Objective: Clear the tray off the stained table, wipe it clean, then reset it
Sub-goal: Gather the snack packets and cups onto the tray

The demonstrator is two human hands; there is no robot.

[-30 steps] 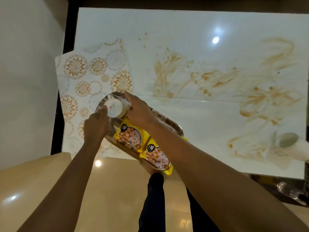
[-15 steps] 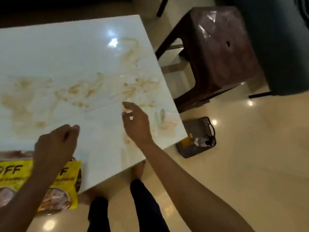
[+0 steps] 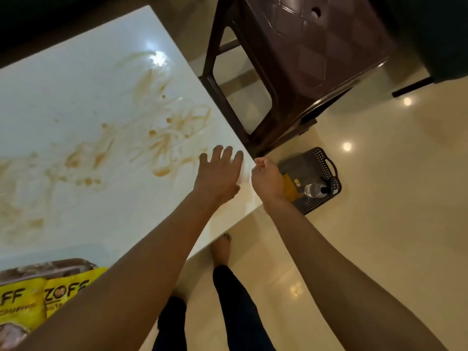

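Note:
The white table (image 3: 76, 97) is smeared with brown stains (image 3: 164, 148) across its middle and right part. A dark tray (image 3: 50, 266) shows at the bottom left with two yellow snack packets (image 3: 58, 297) lying in it, partly hidden by my left forearm. My left hand (image 3: 217, 173) lies flat with fingers spread on the table's near right corner. My right hand (image 3: 267, 178) hangs just past that corner with its fingers curled shut; I cannot see anything in it. A pale patch lies between the two hands.
A dark brown plastic stool (image 3: 304, 59) stands close to the table's right edge. On the floor below the corner sits a dark perforated basket (image 3: 316, 160) holding a clear bottle (image 3: 312, 190) and a yellow item. My bare feet (image 3: 222, 249) are under the table edge.
My view swung right from the tray to the table's right corner. Both hands left the cup on the tray and moved to that corner; the right hand has closed.

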